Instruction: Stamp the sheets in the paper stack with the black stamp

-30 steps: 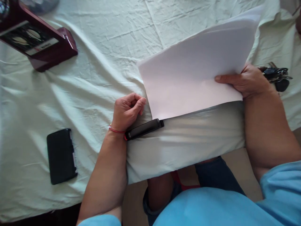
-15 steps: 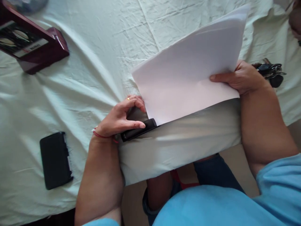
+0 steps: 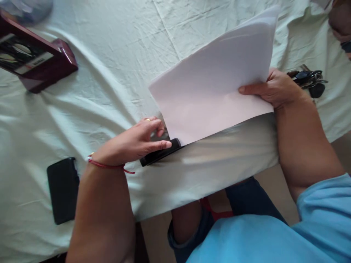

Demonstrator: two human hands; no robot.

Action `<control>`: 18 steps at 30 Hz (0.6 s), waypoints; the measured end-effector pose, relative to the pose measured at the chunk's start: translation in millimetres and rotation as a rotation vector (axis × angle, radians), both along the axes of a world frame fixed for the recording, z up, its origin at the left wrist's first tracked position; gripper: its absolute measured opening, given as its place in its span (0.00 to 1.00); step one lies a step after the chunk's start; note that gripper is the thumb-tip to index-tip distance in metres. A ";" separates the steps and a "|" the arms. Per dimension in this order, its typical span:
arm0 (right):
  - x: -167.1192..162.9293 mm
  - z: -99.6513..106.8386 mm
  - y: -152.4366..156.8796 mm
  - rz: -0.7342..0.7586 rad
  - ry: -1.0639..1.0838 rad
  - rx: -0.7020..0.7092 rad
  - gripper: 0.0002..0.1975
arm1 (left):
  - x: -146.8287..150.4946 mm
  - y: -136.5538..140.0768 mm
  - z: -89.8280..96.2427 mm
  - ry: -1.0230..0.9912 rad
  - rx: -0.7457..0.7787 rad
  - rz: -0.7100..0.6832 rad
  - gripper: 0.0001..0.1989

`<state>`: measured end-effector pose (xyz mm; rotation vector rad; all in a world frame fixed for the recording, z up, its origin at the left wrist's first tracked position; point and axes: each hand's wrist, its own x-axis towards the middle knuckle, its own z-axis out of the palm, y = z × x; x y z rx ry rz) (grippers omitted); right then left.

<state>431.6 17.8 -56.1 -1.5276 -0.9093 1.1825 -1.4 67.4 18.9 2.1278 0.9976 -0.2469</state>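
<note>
A small stack of white paper sheets [image 3: 214, 84] slants over the cloth, its far right corner lifted and bent. My right hand [image 3: 270, 89] grips its right side, thumb on top and fingers hidden underneath. At the lower left corner of the sheets lies a black stapler [image 3: 157, 156], its front end over the paper. My left hand [image 3: 142, 140] has its thumb pressed on the top of the stapler near that end. The other left fingers curl in beside it, partly hidden.
A pale green cloth [image 3: 109, 106] with creases covers the table. A black phone [image 3: 63, 190] lies at the left, a maroon stand [image 3: 49, 69] at the upper left. Behind my right hand is a bunch of keys [image 3: 311, 80]. A brown object [image 3: 341, 22] sits at the far right corner.
My left wrist and forearm have swung left and turned, with the thumb shifted slightly toward the stapler's front end. The left fingers are more curled. My right hand keeps its hold on the paper.
</note>
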 end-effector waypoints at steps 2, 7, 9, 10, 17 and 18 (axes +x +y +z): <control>1.1 -2.3 2.2 0.011 0.014 0.007 0.27 | 2.8 0.8 2.2 0.026 -0.015 0.014 0.20; -7.2 0.9 7.7 -0.072 0.038 -0.059 0.25 | 4.3 -0.4 5.3 0.045 -0.205 0.091 0.20; -12.4 3.9 8.4 -0.090 -0.030 -0.097 0.20 | 2.0 0.9 8.4 0.041 -0.248 0.076 0.19; -14.3 4.8 8.5 -0.096 -0.058 -0.104 0.19 | 0.1 3.0 9.6 0.035 -0.260 0.064 0.18; -18.1 -5.6 8.4 -0.123 0.062 0.087 0.27 | 2.8 40.6 -32.8 -0.572 0.151 0.625 0.22; -19.3 -7.2 8.2 -0.124 0.080 0.121 0.30 | 8.0 46.1 -46.6 -0.692 0.119 0.725 0.23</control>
